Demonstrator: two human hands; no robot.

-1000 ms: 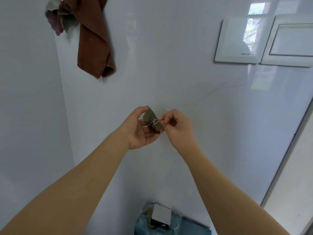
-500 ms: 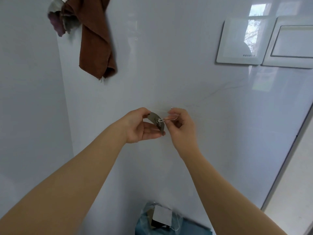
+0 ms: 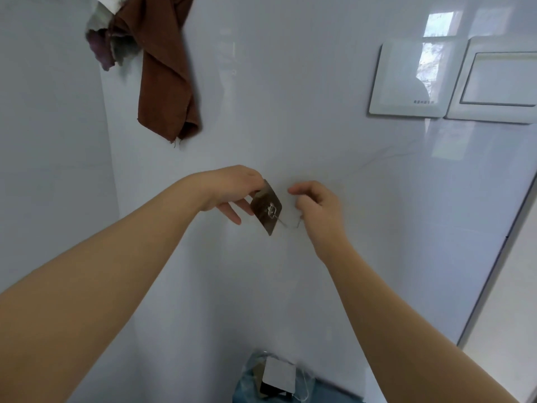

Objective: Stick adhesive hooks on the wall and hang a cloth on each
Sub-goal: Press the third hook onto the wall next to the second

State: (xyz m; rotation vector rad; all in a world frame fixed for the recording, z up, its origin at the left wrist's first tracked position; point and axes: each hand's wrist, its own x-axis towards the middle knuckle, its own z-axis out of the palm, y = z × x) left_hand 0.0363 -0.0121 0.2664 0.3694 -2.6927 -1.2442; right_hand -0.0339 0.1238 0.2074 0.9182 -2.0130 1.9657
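Observation:
My left hand [image 3: 232,193] pinches the top corner of a square adhesive hook [image 3: 266,210], a brownish translucent pad with a thin metal wire hook hanging from its middle. It is held tilted, just in front of the glossy white wall [image 3: 290,97]. My right hand [image 3: 318,210] is curled a little to the right of the pad, its fingers near the wire's free end; whether it touches the wire I cannot tell. A brown cloth [image 3: 165,71] hangs on the wall at upper left, beside a bunched white and purple cloth [image 3: 106,39].
Two white switch plates [image 3: 412,80] sit on the wall at upper right. A clear plastic bag with more hook pads [image 3: 276,376] lies on a blue surface at the bottom. A door frame [image 3: 505,248] runs along the right edge. The wall corner is at left.
My right hand has let go of the pad and drawn back to the right. The pad now hangs flat-on from my left hand with the wire hook dangling below it.

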